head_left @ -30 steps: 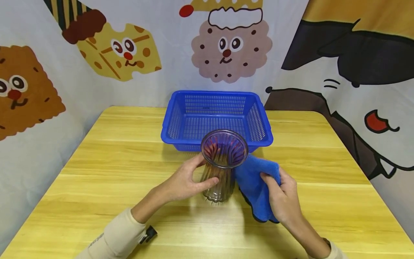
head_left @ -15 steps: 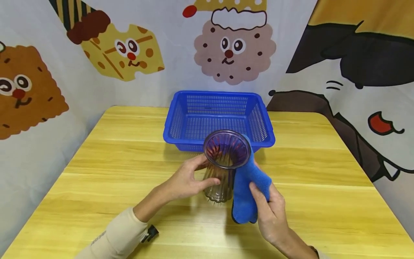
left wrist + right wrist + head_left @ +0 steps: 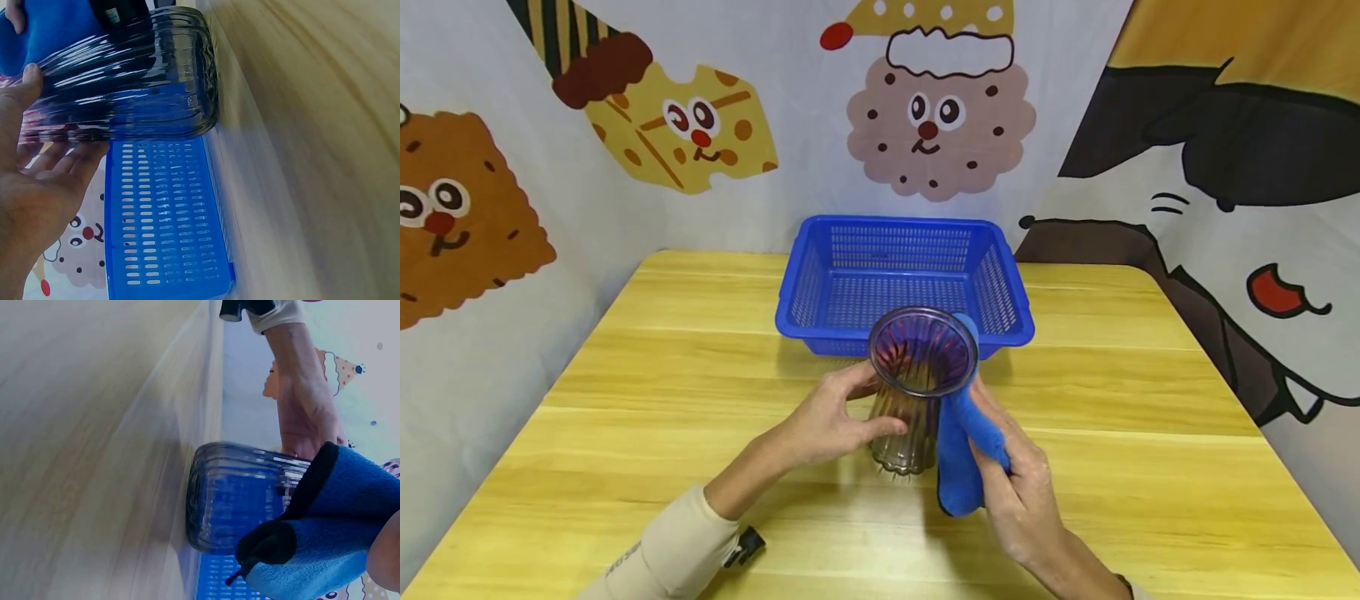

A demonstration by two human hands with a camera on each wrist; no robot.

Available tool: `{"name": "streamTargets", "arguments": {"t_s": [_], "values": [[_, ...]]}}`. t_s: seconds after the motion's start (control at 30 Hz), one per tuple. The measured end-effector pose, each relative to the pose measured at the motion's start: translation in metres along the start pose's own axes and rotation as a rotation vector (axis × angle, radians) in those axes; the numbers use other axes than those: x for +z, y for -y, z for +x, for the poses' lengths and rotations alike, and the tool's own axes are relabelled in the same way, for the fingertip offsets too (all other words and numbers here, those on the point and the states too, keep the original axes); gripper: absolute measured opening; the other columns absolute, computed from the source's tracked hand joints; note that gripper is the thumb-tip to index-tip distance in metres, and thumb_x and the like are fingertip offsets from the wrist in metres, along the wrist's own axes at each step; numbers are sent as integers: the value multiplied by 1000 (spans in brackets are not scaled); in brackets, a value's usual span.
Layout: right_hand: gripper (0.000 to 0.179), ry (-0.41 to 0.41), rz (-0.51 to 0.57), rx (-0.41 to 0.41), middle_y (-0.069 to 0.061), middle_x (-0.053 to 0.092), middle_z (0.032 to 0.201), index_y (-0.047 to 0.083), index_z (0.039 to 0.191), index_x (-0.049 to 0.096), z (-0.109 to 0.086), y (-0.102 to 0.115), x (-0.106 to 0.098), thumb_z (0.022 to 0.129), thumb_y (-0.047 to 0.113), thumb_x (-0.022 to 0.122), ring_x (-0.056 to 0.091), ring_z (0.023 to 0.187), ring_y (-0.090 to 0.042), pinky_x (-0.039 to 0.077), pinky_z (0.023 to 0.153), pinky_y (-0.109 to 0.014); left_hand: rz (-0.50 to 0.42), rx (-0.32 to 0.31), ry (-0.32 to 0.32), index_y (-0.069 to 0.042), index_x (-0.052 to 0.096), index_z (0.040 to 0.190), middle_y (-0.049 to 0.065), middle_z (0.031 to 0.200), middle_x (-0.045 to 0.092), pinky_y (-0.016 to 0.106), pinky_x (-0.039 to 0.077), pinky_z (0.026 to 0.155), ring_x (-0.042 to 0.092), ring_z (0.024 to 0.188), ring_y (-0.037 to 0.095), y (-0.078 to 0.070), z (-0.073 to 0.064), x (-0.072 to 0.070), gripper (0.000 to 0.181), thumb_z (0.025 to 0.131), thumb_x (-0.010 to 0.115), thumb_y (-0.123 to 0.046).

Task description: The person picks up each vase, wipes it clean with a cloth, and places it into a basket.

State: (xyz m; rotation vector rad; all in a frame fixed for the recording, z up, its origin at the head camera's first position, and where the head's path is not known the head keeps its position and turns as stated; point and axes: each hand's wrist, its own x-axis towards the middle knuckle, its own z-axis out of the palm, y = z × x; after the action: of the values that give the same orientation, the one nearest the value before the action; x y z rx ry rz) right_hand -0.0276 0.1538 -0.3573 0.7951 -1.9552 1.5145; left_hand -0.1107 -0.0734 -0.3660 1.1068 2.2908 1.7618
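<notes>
A ribbed, smoky-purple glass vase (image 3: 904, 433) with a flared rim stands upright at the middle of the table. My left hand (image 3: 827, 421) grips it from the left, thumb across the near side and fingers behind. In my right hand (image 3: 1026, 492) is a folded blue cloth (image 3: 958, 467) with a dark edge, pinched between thumb and fingers. The cloth lies along the vase's right side and reaches up to the rim. In the left wrist view, the vase (image 3: 144, 81) shows its ribbed wall, with the cloth (image 3: 47, 37) behind it.
A blue plastic basket (image 3: 790, 317) with slotted walls stands just behind the vase on the wooden table (image 3: 662, 400). A cartoon-printed cloth backdrop (image 3: 805, 108) rises behind the table. A black strap end (image 3: 747, 546) hangs by the left sleeve.
My right hand has moved left with the cloth, bringing it against the vase's right side and up to the rim. The left hand and vase have stayed in place.
</notes>
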Motion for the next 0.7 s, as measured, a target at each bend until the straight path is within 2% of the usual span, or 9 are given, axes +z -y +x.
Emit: {"name": "streamTargets", "arguments": {"t_s": [0.23, 0.4, 0.7], "values": [[60, 47, -117, 16, -24, 45, 151, -11, 138, 56, -4, -1, -2, 81, -27, 49, 42, 141, -31, 34, 118, -35, -7, 15, 4, 0, 58, 138, 11, 130, 67, 37, 52, 103, 61, 122, 24, 2, 0, 0, 68, 78, 89, -4], [58, 70, -146, 17, -23, 47, 150, -9, 137, 57, -4, -4, -4, 82, -25, 49, 42, 141, -30, 33, 119, -37, -8, 19, 7, -1, 57, 138, 10, 130, 67, 36, 52, 103, 61, 123, 23, 2, 1, 0, 68, 78, 89, -6], [54, 54, -161, -35, -24, 52, 145, -8, 132, 62, -2, -10, -5, 80, -22, 53, 46, 138, -30, 37, 117, -38, -22, 8, 13, -3, 57, 140, 10, 132, 65, 37, 51, 104, 59, 124, 24, 3, 2, -2, 71, 77, 90, -6]]}}
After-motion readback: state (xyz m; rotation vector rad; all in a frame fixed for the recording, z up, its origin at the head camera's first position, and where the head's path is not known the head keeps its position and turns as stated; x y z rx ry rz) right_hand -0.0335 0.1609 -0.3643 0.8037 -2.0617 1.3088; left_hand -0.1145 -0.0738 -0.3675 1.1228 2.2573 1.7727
